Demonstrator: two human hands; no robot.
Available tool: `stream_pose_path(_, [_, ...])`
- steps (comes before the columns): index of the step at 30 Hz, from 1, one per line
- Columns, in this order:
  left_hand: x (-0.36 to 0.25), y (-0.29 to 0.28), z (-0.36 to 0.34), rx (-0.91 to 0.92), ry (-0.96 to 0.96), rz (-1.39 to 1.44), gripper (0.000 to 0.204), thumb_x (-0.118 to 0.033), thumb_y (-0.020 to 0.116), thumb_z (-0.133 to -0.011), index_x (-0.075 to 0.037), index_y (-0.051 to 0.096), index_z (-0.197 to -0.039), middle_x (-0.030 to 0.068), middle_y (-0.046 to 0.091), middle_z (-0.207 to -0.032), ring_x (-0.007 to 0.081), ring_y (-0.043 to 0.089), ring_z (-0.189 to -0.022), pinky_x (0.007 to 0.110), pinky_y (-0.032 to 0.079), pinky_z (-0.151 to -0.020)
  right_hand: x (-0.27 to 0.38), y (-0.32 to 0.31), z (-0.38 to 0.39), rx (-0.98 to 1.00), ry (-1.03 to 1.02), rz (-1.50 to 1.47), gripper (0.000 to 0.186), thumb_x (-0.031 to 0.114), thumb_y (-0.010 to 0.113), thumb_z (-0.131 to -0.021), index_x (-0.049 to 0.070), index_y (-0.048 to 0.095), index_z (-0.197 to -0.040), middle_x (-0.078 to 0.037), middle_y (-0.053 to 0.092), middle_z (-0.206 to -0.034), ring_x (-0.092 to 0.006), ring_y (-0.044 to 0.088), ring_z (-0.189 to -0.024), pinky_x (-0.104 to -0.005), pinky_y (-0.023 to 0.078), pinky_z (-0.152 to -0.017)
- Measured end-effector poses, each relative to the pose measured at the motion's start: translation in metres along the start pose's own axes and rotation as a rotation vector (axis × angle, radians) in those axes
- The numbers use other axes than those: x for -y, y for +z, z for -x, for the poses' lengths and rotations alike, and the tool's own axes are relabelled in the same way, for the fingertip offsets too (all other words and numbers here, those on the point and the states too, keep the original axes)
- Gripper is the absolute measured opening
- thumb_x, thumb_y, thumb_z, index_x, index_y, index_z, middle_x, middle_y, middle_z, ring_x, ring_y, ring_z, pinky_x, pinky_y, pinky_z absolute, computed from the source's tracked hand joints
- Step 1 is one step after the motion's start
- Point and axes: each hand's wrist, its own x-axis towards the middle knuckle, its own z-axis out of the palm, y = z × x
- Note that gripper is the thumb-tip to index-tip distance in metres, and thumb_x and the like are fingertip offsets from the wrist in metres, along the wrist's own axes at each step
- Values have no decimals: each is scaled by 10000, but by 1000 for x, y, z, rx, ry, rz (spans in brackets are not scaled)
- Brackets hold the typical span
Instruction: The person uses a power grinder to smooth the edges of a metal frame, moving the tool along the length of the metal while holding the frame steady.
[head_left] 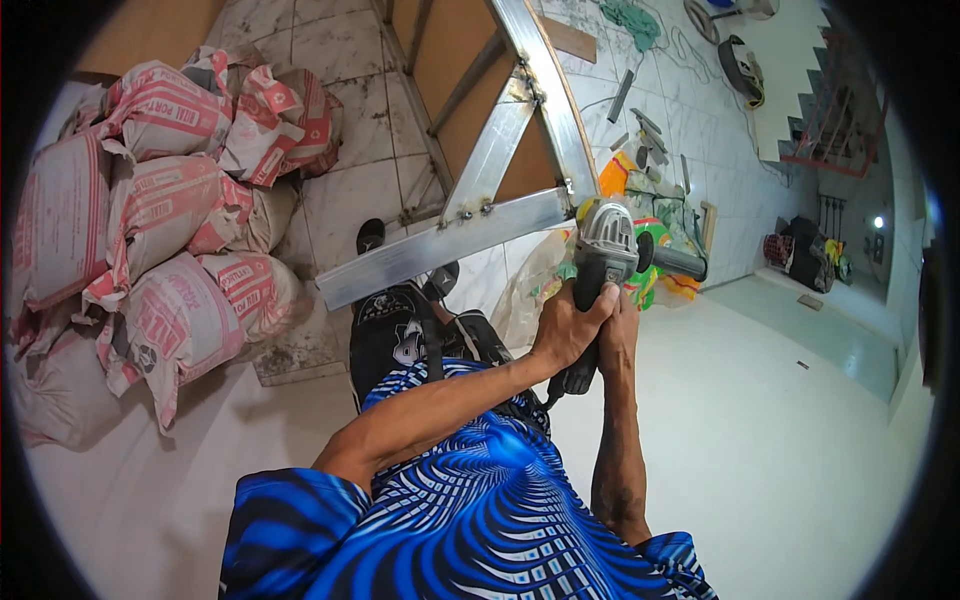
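An angle grinder (606, 232) with a grey metal head, dark body and black side handle is held in front of me. My left hand (572, 328) is wrapped round the left of its body. My right hand (618, 325) closes round the same body from the right, thumb on top. The grinder's head is beside the right end of a silver metal beam (440, 248); whether its disc touches the metal cannot be seen. That beam joins a slanted bar (497, 150) and a long bar (548, 85), with dark weld marks at the joints.
Several dirty paper sacks (165, 205) are piled at the left. A brown board (455, 85) stands behind the metal frame. Plastic wrapping (535, 290), metal offcuts (650, 135) and cables lie on the tiled floor. A staircase (835, 120) and bags (805, 250) are at the far right.
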Motion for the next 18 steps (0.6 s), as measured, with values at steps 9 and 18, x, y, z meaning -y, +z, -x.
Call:
stream_pose_path(9, [-3,-1,-3,-45,-20,-31,628,-538,613,-890,70,611,-1049,185,677,-881,231,660,-850,360,514,-751,-9,4,-7,19,-18,-32,442,394,488,-1006,-17,610,-1115,-126,656,-924,-209,593,-851,-354,483,-787])
stream_pose_path(18, [4,3,-8,-50,-12,-57,635,-546,607,-883,64,617,-1059,181,681,-852,238,667,-838,365,515,-748,-6,0,-8,22,-10,-18,467,412,474,-1006,-18,612,-1124,-126,652,-918,-197,587,-842,-339,479,-767])
